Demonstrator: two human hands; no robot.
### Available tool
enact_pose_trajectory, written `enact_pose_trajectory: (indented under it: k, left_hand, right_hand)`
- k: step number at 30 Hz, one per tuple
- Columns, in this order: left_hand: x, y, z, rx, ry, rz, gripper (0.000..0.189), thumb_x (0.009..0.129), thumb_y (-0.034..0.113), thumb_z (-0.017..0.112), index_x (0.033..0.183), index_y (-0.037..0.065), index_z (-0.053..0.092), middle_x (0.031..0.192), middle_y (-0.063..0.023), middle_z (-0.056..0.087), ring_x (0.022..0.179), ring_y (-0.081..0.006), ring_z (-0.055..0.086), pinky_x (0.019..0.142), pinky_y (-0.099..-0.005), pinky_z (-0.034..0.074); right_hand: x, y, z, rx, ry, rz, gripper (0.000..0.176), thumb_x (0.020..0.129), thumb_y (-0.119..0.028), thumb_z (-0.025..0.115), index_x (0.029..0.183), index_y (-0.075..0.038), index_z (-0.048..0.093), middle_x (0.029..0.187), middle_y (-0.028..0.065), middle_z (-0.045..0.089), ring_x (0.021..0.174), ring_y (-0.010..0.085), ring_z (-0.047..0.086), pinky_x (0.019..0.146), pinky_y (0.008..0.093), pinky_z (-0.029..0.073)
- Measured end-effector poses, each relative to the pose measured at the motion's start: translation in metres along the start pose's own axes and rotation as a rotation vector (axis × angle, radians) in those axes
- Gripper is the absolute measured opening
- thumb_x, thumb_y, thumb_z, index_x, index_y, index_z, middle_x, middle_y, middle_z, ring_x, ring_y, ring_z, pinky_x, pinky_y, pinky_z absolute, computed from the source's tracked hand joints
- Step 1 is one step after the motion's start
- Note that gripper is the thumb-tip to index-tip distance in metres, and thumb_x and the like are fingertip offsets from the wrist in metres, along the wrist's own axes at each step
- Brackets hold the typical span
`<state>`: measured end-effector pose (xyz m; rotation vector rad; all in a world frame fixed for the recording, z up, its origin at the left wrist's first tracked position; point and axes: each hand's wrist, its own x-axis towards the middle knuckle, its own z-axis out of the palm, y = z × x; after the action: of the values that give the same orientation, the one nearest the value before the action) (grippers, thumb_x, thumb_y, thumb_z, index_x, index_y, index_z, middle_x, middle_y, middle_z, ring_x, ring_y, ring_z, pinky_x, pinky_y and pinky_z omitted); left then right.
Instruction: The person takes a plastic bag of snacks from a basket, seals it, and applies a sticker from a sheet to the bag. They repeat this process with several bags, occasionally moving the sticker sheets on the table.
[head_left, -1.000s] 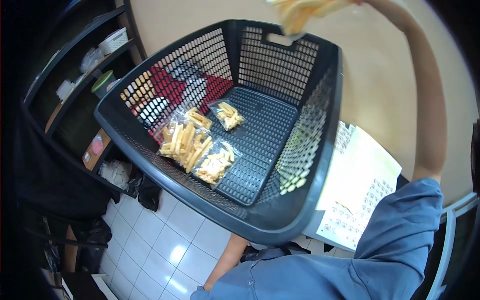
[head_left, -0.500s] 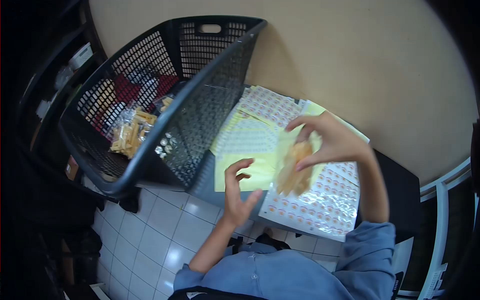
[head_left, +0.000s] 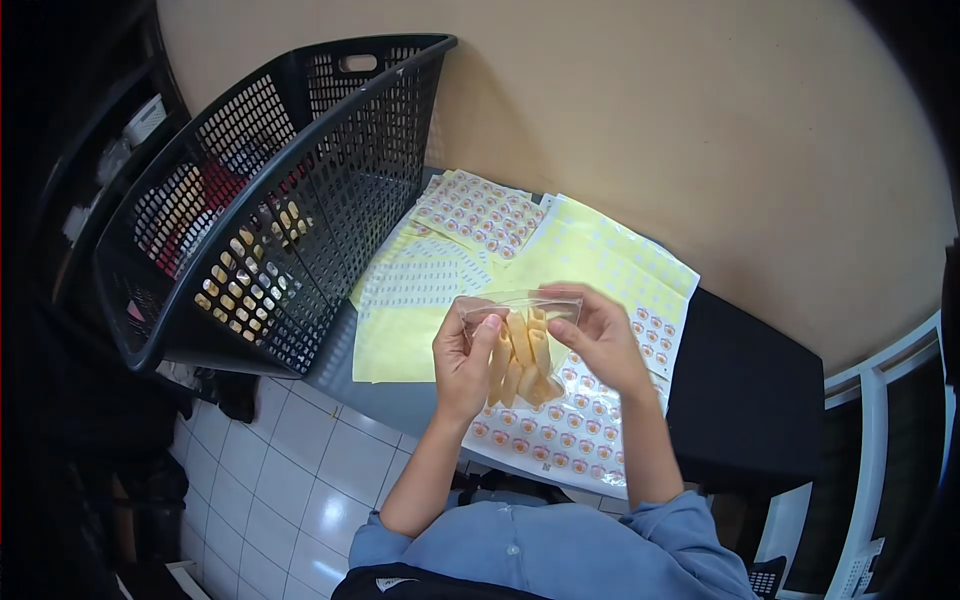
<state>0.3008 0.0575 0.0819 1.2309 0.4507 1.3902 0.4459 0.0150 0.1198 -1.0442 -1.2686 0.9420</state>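
A clear plastic bag (head_left: 525, 372) of pale yellow, tube-shaped snacks hangs upright between my hands, its zip-style top edge uppermost. My left hand (head_left: 466, 362) pinches the bag's left upper corner, thumb in front. On the opposite corner, my right hand (head_left: 603, 338) grips with thumb and fingers. Below and behind the bag lies a sheet of round printed stickers (head_left: 575, 440), partly covered by the bag and my hands. Yellow backing paper (head_left: 395, 350) with some labels peeled off spreads to the left of it.
A large dark plastic basket (head_left: 345, 150) stands at the left, with bagged snacks showing through its holes. More sticker sheets (head_left: 480, 212) lie near the wall (head_left: 640, 120). The dark tabletop (head_left: 745, 390) extends right; tiled floor (head_left: 300, 430) shows below left.
The snack bag, earlier blurred in my right hand alone, is now held by both hands at its top corners. My left hand has closed on it. The view has shifted, moving the basket left.
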Motion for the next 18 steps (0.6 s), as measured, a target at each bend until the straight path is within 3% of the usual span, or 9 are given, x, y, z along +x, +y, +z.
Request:
enact_pose_trajectory:
  k: [1,4,8,14,18]
  left_hand:
    - [0.0,-0.001,0.0,0.002,-0.013,-0.007,0.008,0.083,0.007,0.047,0.087,0.001,0.051,0.085,-0.0022,0.052,0.076,-0.0057,0.049,0.07,-0.0196,0.039]
    - [0.003,0.002,0.0,0.007,-0.045,-0.046,0.008,0.083,0.006,0.048,0.088,0.001,0.051,0.086,-0.003,0.052,0.077,-0.006,0.049,0.07,-0.02,0.039]
    - [0.005,0.014,0.004,0.004,-0.133,-0.165,0.007,0.08,0.004,0.051,0.086,0.0,0.052,0.086,-0.0046,0.053,0.077,-0.0067,0.049,0.069,-0.0206,0.04]
    - [0.006,0.005,-0.012,0.058,-0.133,-0.173,0.003,0.08,0.003,0.052,0.08,0.0,0.054,0.079,-0.0049,0.056,0.073,-0.0073,0.051,0.064,-0.0209,0.041]
    - [0.003,0.006,-0.015,0.033,-0.15,-0.22,0.003,0.079,0.003,0.053,0.081,0.0,0.054,0.077,-0.0045,0.056,0.071,-0.0072,0.051,0.063,-0.0203,0.041]
  right_hand:
    - [-0.004,0.005,0.005,0.071,0.029,0.037,0.023,0.078,-0.009,0.059,0.098,0.002,0.055,0.09,0.0079,0.059,0.086,0.0127,0.055,0.077,0.0256,0.043]
    - [-0.009,0.019,0.014,0.144,0.139,0.002,0.018,0.079,-0.009,0.058,0.093,0.002,0.057,0.086,0.0073,0.06,0.082,0.0112,0.056,0.074,0.0242,0.044]
    - [-0.013,0.023,0.022,0.048,0.238,-0.008,0.015,0.078,-0.008,0.057,0.09,0.002,0.057,0.081,0.0064,0.06,0.076,0.0104,0.056,0.072,0.0232,0.044]
    - [-0.012,0.022,0.045,0.089,0.335,-0.137,0.012,0.079,-0.007,0.056,0.086,0.002,0.056,0.083,0.006,0.059,0.078,0.0097,0.054,0.073,0.0233,0.042]
    - [-0.017,0.029,0.048,0.093,0.351,-0.094,0.01,0.079,-0.006,0.055,0.086,0.001,0.055,0.083,0.0061,0.058,0.079,0.0096,0.054,0.073,0.0234,0.042]
